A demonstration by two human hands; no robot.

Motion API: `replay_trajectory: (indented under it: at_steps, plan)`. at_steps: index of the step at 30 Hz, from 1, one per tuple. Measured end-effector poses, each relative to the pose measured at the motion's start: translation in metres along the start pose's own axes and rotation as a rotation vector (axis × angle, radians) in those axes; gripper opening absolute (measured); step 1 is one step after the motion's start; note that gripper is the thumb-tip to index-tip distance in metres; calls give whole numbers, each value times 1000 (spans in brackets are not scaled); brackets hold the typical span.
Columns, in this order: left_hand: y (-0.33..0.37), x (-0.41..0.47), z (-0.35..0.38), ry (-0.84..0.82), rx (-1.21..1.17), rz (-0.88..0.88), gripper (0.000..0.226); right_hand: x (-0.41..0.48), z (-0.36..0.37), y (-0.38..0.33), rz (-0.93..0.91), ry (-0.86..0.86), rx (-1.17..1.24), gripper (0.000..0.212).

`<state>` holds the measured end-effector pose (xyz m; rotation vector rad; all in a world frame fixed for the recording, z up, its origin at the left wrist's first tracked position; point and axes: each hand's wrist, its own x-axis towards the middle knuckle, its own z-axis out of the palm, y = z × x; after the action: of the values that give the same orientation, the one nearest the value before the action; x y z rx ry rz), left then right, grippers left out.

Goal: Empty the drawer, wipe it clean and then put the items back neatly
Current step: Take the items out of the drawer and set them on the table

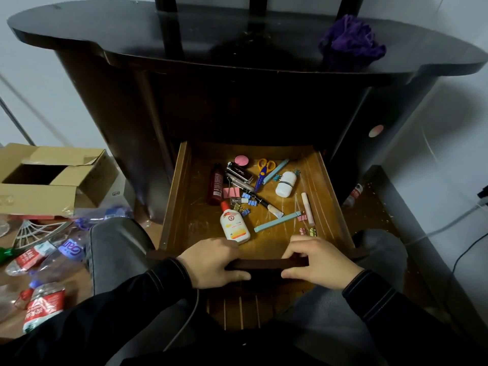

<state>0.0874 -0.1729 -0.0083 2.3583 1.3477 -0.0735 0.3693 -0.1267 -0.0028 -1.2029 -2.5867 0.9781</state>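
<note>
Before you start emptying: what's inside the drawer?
Drawer holds a glue bottle, red bottle, scissors, white case, pens, chalk sticks and binder clips. Its front strip is hidden by both hands.

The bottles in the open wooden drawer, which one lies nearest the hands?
The white glue bottle with the red cap, its base almost at the left hand. The dark red bottle and small white bottle lie farther back.

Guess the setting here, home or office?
Probably a lived-in home room, not an office. A dark wooden dressing-table-style cabinet has its open wooden drawer cluttered with stationery and toiletries; empty plastic water bottles and an open cardboard box litter the floor.
</note>
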Motion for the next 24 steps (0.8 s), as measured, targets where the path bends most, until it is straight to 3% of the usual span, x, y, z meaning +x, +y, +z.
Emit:
replay_trajectory:
  at_steps: [2,4,9,13,14,16,18,21,24]
  plan:
    - [-4,5,-12,-78,-287,-84,55,3,-7,-2,44,-29,133,34]
    - [-13,14,-24,-35,-570,-212,53,9,-13,-6,70,-11,182,29]
    - [-44,53,-36,109,-506,-408,34,38,-13,-9,171,-69,-137,23]
    - [-62,79,-34,137,-549,-597,26,76,-25,-8,239,-189,-194,30]
    - [-65,84,-31,133,-532,-644,31,89,-28,-5,257,-206,-184,32]
    - [-69,92,-21,131,-445,-715,65,115,-30,0,298,-203,-135,33]
    - [-71,101,-5,140,-412,-759,91,137,-27,6,346,-114,-153,30]
    - [-67,114,13,110,-389,-815,97,157,-12,20,405,44,-219,26]
    - [-60,129,22,121,-336,-826,93,166,-2,33,422,75,-41,21]
